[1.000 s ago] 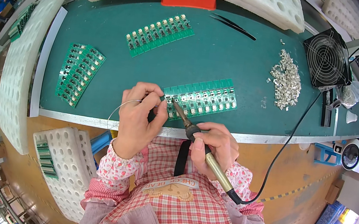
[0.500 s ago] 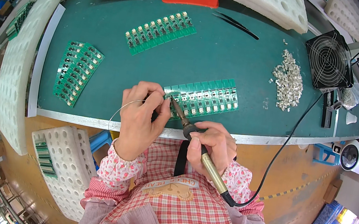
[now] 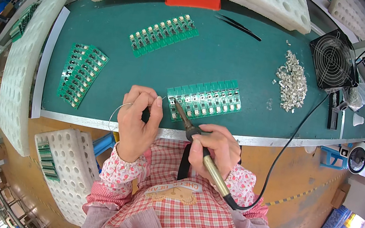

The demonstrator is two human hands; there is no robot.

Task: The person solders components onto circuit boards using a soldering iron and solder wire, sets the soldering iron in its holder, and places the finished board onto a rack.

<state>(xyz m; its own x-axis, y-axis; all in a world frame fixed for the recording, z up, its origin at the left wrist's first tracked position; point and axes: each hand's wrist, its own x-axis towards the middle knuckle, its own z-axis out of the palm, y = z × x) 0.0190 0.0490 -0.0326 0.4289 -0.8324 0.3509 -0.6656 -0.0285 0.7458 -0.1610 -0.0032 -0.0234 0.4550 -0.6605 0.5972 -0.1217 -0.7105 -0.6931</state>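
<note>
A soldering iron (image 3: 215,173) is gripped in my right hand (image 3: 216,149), its tip on the left end of a green circuit board panel (image 3: 205,100). Pinched between the thumb and fingers of my left hand (image 3: 137,122) is a thin solder wire (image 3: 114,113), which loops down beside the wrist. The wire's short free end points toward the board's left edge, slightly apart from it. Rows of small white and black components cover the panel, which lies flat near the table's front edge.
More board panels lie at the back (image 3: 164,35) and left (image 3: 81,75). Black tweezers (image 3: 238,27) rest near a red block (image 3: 193,0). To the right are a heap of small metal parts (image 3: 291,83) and a black fan (image 3: 334,59). The iron's cord (image 3: 286,151) trails right. White foam trays (image 3: 27,70) stand around.
My left hand has drawn back a little to the left with the solder wire, uncovering the board's left end. The soldering iron stays at nearly the same place.
</note>
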